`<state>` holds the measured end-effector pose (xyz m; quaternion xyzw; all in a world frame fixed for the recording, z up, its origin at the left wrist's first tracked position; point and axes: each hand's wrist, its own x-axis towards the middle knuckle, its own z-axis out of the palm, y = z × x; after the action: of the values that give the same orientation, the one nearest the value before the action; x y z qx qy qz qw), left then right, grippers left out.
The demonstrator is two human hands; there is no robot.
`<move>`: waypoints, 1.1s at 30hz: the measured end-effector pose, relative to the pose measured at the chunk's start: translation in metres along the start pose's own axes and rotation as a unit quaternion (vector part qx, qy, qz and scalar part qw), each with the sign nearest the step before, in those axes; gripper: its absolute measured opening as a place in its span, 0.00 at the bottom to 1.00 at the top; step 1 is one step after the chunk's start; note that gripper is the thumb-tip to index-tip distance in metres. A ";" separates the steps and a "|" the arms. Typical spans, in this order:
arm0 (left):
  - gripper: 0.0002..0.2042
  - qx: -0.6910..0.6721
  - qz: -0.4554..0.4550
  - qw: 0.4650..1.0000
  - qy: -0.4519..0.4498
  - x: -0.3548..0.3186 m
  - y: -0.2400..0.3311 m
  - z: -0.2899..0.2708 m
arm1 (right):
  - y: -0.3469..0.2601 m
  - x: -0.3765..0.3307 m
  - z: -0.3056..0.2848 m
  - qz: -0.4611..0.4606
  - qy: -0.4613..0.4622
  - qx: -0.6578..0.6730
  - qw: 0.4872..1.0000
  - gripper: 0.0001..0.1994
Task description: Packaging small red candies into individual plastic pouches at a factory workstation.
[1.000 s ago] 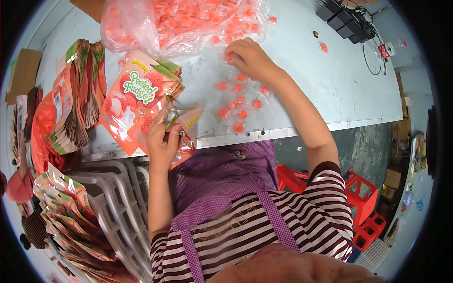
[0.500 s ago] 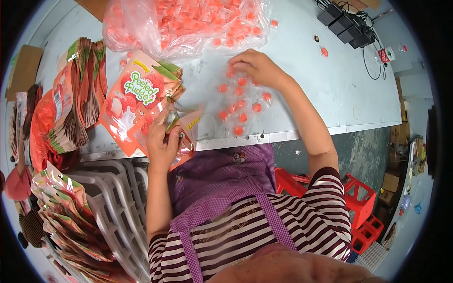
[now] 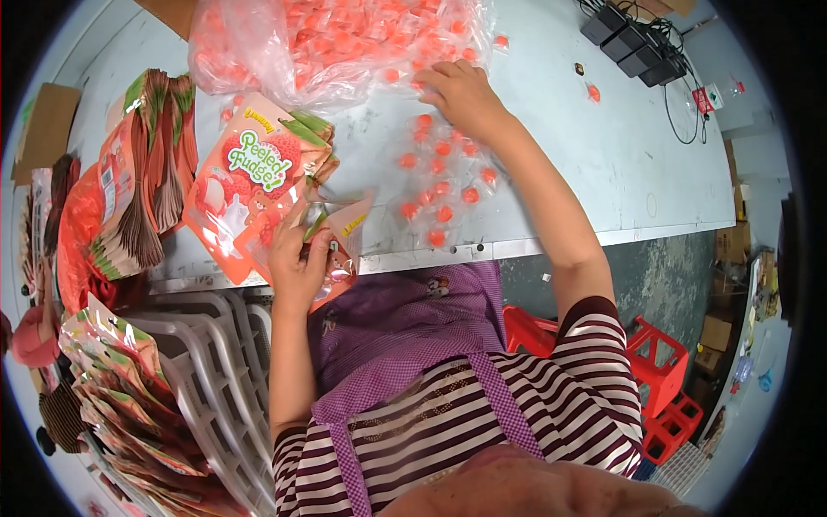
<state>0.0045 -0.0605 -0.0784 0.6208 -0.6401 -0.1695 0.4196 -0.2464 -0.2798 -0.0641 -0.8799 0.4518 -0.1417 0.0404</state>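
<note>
My left hand [image 3: 295, 260] is closed around an open pouch [image 3: 342, 260], a small pink-red bag with green at its mouth, by the table's front edge. Beneath and beside it lie more flat pink pouches [image 3: 234, 177], fanned in a stack. My right hand [image 3: 468, 102] reaches far over the table, fingers stretched toward the near edge of a big clear plastic bag [image 3: 345, 52] full of wrapped red candies. Its fingertips are beside a few candies there; I see nothing held. Between that hand and the front edge, loose wrapped candies [image 3: 440, 189] lie in a cluster.
Bundled empty pouches [image 3: 146, 164] stand at the left of the table. Below them, filled-looking pouches [image 3: 138, 405] pile up beside stacked grey crates [image 3: 202, 362]. Black power adapters [image 3: 633, 45] with cables sit at the far right. Red plastic stools [image 3: 656, 366] stand under the table's right side.
My right hand has moved away from the loose candy cluster, farther over the table to the edge of the plastic bag. My left hand keeps its hold on the pouch.
</note>
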 end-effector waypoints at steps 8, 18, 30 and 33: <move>0.09 -0.023 -0.021 1.000 0.002 0.002 0.005 0.000 | 0.011 -0.021 -0.016 -0.016 -0.036 0.113 0.993 0.11; 0.09 -0.003 -0.024 1.000 -0.008 0.000 0.002 0.001 | -0.016 -0.049 -0.024 -0.097 -0.071 0.116 0.986 0.25; 0.10 -0.014 -0.031 0.999 -0.011 0.000 0.001 0.001 | -0.046 -0.064 -0.024 -0.130 -0.129 0.113 0.977 0.35; 0.09 -0.011 -0.031 0.999 -0.010 0.000 0.000 0.001 | -0.055 -0.071 -0.030 -0.108 -0.160 0.097 0.976 0.39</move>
<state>0.0042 -0.0608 -0.0789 0.6339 -0.6230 -0.1957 0.4143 -0.2506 -0.1885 -0.0397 -0.9267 0.3255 -0.0456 0.1824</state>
